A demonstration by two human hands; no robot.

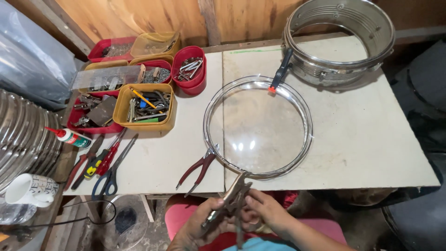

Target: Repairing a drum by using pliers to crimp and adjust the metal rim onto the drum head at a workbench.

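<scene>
At the near edge of the white worktable, the left hand and the right hand are meeting around a pair of locking pliers. The left fingers are curling closed around the lower handles, while the right fingers are pinching the pliers just beside them. The pliers' nose is biting the near rim of a clear round drumhead in a chrome hoop, which is lying flat across the table's middle and reaching its near edge. Red-handled pliers are clamping the hoop's left rim, and a black clamp with an orange tip is gripping its far rim. A metal drum shell is sitting at the far right corner, with trays of hardware at the far left.
</scene>
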